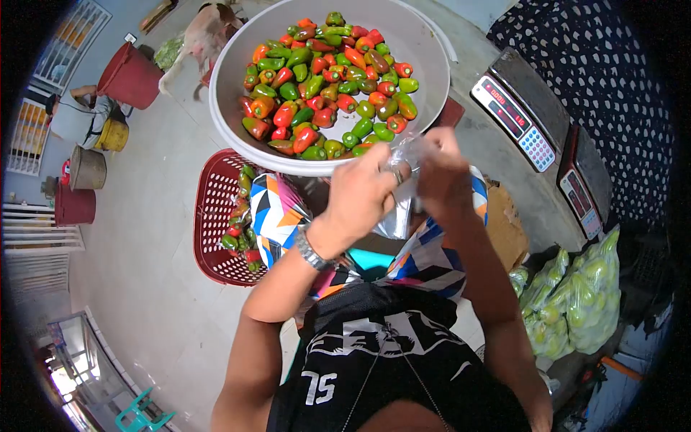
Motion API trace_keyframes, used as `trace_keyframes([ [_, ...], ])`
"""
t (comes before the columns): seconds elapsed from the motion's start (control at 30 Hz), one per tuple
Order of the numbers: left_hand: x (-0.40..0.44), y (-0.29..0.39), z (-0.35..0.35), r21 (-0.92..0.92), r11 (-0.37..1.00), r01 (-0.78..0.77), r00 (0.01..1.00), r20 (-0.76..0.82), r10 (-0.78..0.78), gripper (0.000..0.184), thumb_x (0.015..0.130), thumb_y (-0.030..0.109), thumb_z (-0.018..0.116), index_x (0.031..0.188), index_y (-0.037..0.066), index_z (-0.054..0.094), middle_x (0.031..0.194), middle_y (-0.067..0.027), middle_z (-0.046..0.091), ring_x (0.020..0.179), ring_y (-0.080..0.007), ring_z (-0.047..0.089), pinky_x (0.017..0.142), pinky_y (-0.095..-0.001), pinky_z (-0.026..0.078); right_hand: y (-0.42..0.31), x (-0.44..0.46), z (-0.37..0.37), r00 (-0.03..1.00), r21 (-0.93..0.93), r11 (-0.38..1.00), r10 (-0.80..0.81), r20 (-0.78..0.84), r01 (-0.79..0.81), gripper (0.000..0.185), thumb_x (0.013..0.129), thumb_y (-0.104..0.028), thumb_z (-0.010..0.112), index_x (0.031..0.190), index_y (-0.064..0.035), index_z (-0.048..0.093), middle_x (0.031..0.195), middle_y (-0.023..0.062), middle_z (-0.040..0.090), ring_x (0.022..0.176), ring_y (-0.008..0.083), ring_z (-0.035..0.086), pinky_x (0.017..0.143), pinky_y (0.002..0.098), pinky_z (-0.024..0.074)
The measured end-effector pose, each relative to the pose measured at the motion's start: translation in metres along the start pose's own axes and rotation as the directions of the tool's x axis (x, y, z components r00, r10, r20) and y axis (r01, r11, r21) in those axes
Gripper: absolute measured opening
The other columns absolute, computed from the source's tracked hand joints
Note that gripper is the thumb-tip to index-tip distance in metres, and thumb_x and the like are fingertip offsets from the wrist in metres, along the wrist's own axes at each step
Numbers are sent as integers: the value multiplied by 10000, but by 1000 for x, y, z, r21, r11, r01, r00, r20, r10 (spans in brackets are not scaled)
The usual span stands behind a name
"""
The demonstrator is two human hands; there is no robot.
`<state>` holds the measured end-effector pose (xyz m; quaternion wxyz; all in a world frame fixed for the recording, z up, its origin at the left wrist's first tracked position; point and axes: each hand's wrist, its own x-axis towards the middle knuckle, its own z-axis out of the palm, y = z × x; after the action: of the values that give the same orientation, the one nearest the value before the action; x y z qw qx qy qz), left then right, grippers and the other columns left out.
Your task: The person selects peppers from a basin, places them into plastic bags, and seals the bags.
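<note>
Left hand (366, 189): grip pinching the bag (399, 218).
Right hand (445, 173): blurred, also pinching it.
Bag: by the near edge of the tub (289, 165); an uneven tug could tear it.

Fisheye view: black corners, bent edges. Floor (147, 237) bright; glare blown out at lower left. Right hand (445, 176) shaded, motion-blurred. Glints on bell peppers (325, 117), clear plastic bag (409, 152). Lower right dim.

The pale floor (151, 245) over here carries a red perforated basket (206, 216), a large red bucket (132, 78) and a grey bucket (89, 170), with a turquoise plastic stool (142, 416) farther off. Across the way, two digital scales (518, 119) rest on a grey surface (471, 144).
</note>
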<state>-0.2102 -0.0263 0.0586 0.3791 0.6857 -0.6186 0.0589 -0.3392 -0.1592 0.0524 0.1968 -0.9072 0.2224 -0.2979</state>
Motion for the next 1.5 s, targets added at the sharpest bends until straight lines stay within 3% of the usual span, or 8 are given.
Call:
trace_keyframes([
  [0.5,104,-121,-43,630,775,54,990,66,-123,182,750,78,704,927,48,735,1028,-223,600,638,-337,694,572,-416,574,3,193,59,898,-520,799,-55,436,301,282,801,-153,694,1073,-79,697,1143,224,635,1012,390,676,850,472,559],
  [0.63,102,-138,-32,595,785,174,970,36,-242,329,682,93,809,954,24,637,1071,-237,551,687,-386,685,600,-474,580,-10,182,70,901,-351,915,-28,433,197,573,766,-193,741,1276,-11,554,1250,269,582,1113,456,626,932,514,533],
  [0.87,79,-161,0,489,844,220,973,-48,-226,89,828,121,652,850,47,696,813,-167,689,666,-321,717,560,-423,567,12,182,130,930,59,993,71,359,-99,233,859,-187,611,1011,-66,739,966,218,733,924,382,726,809,502,573],
  [1.03,65,-174,-7,627,748,217,958,12,-287,94,845,116,627,867,60,699,783,-155,690,673,-315,717,555,-415,558,17,177,141,963,-317,941,-28,268,115,207,854,-226,734,976,-62,766,1069,135,743,999,285,700,843,398,536],
  [1.17,48,-199,-47,574,722,386,918,-166,-360,102,796,108,697,866,44,661,818,-188,689,729,-376,704,620,-477,557,31,213,138,796,654,565,9,606,-504,259,915,-260,729,1068,-53,756,1045,9,740,957,124,644,860,318,511],
  [1.27,26,-202,-63,355,704,615,787,-334,-519,200,826,157,716,907,-2,625,853,-221,679,820,-417,678,741,-508,540,75,208,207,762,-62,998,49,646,-12,364,863,-312,744,1101,-37,730,1106,137,738,1070,291,691,933,373,533],
  [1.33,2,-209,-56,309,678,667,744,-328,-582,218,838,170,717,909,-16,627,860,-230,674,835,-422,668,755,-506,529,93,178,241,687,-365,915,154,711,173,501,795,-370,753,1161,-36,684,1105,218,713,1095,369,672,952,440,530],
  [1.5,-10,-210,-53,197,689,697,698,-404,-591,234,848,177,723,859,-32,620,805,-225,649,776,-429,643,710,-500,501,86,180,232,659,-324,945,268,703,-39,639,724,-402,783,1221,-18,665,1241,227,673,1187,360,633,989,448,514],
])
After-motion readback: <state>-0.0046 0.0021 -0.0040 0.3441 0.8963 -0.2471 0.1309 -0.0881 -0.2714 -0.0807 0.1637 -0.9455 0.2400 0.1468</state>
